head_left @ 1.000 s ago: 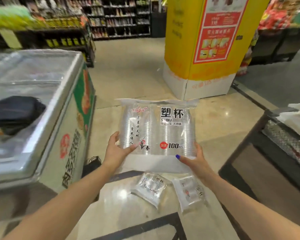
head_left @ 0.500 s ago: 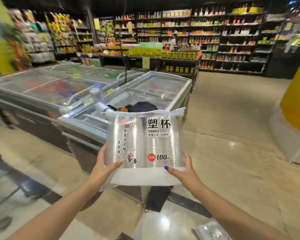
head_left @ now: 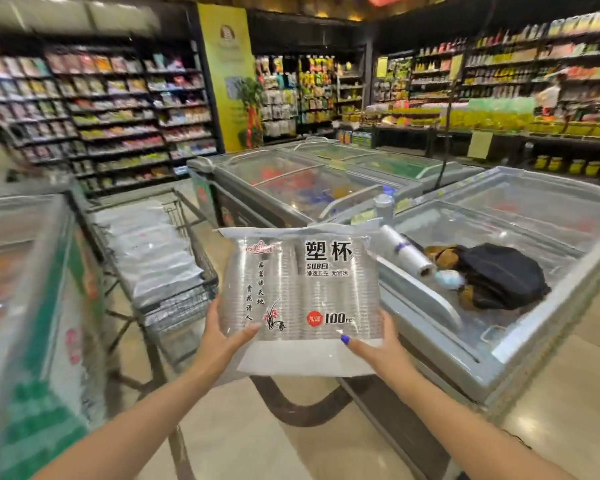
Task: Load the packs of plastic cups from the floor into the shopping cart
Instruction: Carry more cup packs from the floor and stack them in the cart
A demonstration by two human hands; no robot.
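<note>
I hold a clear pack of plastic cups point(head_left: 302, 292) upright in front of me, with black lettering and a red "100" dot on it. My left hand point(head_left: 222, 336) grips its lower left edge, thumb on the front. My right hand point(head_left: 378, 346) grips its lower right edge, the thumb with a blue nail pressed on the front. The shopping cart point(head_left: 187, 299) stands just left of the pack, and several similar packs point(head_left: 149, 251) lie stacked inside it.
A chest freezer point(head_left: 499, 341) stands right of the pack, with a black bag point(head_left: 499, 275) and a roll of plastic bags point(head_left: 407, 252) on its glass lid. Another freezer point(head_left: 32, 323) flanks the cart on the left. More freezers and stocked shelves stand behind.
My view has swung left from the floor packs and the yellow pillar to the freezers, and the cart has come into view. Both hands keep the same hold on the pack.
</note>
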